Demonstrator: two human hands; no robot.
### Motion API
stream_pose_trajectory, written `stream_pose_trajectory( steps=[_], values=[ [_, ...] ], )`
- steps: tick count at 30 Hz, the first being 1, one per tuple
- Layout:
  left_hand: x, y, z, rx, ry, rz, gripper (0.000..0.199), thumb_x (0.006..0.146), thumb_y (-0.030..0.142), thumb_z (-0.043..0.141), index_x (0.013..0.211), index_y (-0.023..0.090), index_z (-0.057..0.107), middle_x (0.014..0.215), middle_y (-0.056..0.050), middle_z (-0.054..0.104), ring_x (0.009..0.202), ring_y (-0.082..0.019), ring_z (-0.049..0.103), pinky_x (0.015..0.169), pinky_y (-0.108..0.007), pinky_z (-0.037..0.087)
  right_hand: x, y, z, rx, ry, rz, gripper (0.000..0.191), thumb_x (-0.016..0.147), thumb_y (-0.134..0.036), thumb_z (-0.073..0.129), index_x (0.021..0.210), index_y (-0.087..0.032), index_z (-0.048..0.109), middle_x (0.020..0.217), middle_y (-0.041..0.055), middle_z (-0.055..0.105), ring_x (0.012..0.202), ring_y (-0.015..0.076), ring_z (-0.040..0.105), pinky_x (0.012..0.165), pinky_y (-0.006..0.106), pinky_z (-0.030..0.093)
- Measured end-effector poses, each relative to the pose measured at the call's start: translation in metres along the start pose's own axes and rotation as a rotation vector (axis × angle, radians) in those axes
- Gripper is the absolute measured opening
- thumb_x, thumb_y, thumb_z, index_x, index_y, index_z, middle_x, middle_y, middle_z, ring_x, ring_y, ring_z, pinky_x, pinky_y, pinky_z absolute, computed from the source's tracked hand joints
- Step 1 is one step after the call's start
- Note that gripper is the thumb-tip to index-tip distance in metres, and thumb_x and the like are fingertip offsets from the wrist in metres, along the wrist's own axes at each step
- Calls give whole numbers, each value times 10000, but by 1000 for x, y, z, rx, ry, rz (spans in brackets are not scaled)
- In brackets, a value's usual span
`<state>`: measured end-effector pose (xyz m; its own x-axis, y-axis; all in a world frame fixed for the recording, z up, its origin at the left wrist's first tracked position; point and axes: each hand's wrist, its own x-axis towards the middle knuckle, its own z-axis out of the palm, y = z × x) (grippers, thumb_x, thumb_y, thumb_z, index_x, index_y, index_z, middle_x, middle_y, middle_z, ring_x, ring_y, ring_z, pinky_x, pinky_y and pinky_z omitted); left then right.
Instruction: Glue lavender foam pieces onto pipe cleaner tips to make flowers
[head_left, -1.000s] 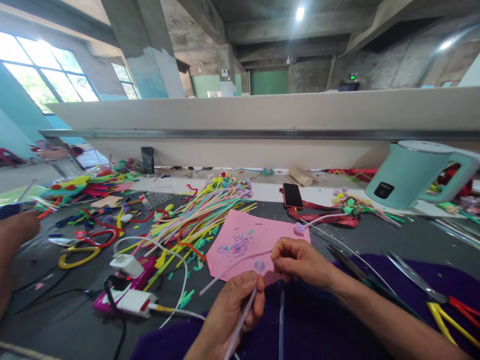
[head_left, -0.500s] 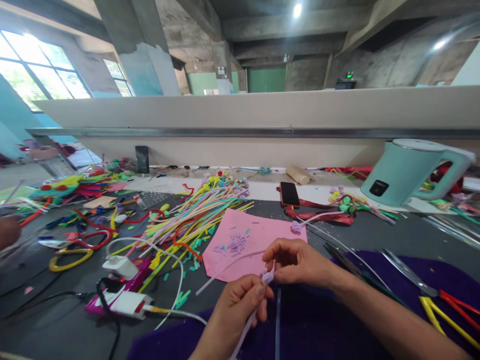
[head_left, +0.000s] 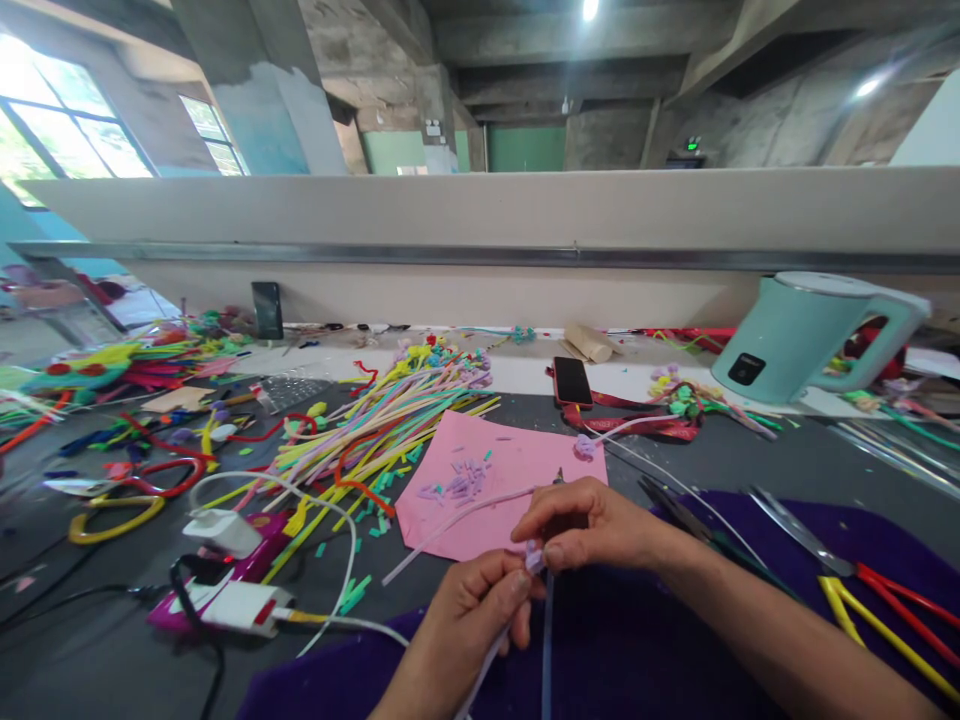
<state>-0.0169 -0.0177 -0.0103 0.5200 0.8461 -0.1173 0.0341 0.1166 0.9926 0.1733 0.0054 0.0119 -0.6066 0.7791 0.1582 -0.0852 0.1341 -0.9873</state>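
Observation:
My left hand [head_left: 480, 610] is closed, its thumb and fingers pinching a small lilac pipe cleaner flower [head_left: 533, 556]. From beneath that hand a lilac stem [head_left: 484, 670] runs down toward me. My right hand [head_left: 592, 522] bends over from the right, thumb and fingertips closed on the flower's other side. Just above its knuckles shows a dark pointed tip [head_left: 558, 476] whose kind I cannot make out. A thin pale strip [head_left: 548, 640] hangs below the fingers. Behind my hands, a loose lilac pipe cleaner [head_left: 450, 522] crosses a pink sheet [head_left: 517, 455] strewn with lilac snippets [head_left: 466, 480].
A finished-looking lilac flower [head_left: 585, 447] lies at the sheet's right corner. Colourful pipe cleaners [head_left: 382, 420] pile up to the left, near a power strip [head_left: 255, 555] with cables. At right are large scissors [head_left: 840, 568], a phone [head_left: 572, 382] and a green kettle [head_left: 795, 340].
My right fingers have shifted slightly on the lilac flower, and a dark pointed tip now shows above them. The whole view has turned a little to the right.

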Motion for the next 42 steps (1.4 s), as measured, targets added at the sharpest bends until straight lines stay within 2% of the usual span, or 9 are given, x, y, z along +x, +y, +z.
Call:
stream_pose_trajectory(
  steps=[4,14,21,25,29,33,36,39,42],
  values=[
    [0,1,0,-35,-20,-32,321,741,442,547,656,142,624,418,27,510,381,-71,340,425,-206,241,-1,-3,0,-27,-9,-3,443,672,-274,713,1096,-219,599,872,9,567,687,98,518,595,205,412],
    [-1,3,2,-65,6,-72,303,722,439,572,646,153,640,403,27,509,364,-71,334,409,-206,223,-2,-3,0,-222,13,-74,237,703,-319,680,893,-179,664,862,29,556,706,115,506,607,230,411],
    [-1,1,-1,-70,28,-36,263,737,388,577,659,148,650,431,20,533,399,-83,377,440,-212,258,-1,-5,1,-136,31,-22,340,666,-271,703,980,-176,612,870,14,562,639,88,502,565,209,395],
    [-3,8,-2,-163,182,-7,244,692,347,642,552,148,640,472,18,553,447,-86,397,481,-215,283,2,-3,3,-37,231,2,405,648,-279,705,1012,-184,557,900,17,587,574,76,513,507,198,392],
    [-6,23,0,-384,342,52,163,620,315,704,597,156,672,539,14,578,578,-127,487,578,-226,348,6,0,20,26,416,115,193,710,-303,656,721,-146,545,549,-42,519,440,68,460,394,163,305],
    [-7,32,3,-489,401,111,110,584,242,735,594,157,665,644,2,604,654,-138,519,644,-235,398,6,2,49,147,293,85,236,678,-322,692,789,-137,598,636,-17,553,499,72,485,415,156,323],
    [-3,27,5,-505,360,124,100,595,219,734,625,157,661,661,8,594,558,-99,493,492,-189,379,5,5,65,209,228,59,267,706,-370,667,811,-132,606,618,-12,563,480,73,499,401,150,313],
    [1,20,7,-523,259,75,121,648,259,700,706,159,663,611,18,584,391,-48,402,357,-167,297,4,7,68,221,213,75,307,780,-406,587,702,-109,596,540,-13,544,395,47,461,375,144,277],
    [1,20,5,-565,191,73,323,625,268,720,930,185,657,834,-48,665,544,-115,560,465,-209,436,3,7,64,257,155,88,313,803,-404,564,724,-103,594,552,-2,568,374,39,453,369,139,287]
  ],
)
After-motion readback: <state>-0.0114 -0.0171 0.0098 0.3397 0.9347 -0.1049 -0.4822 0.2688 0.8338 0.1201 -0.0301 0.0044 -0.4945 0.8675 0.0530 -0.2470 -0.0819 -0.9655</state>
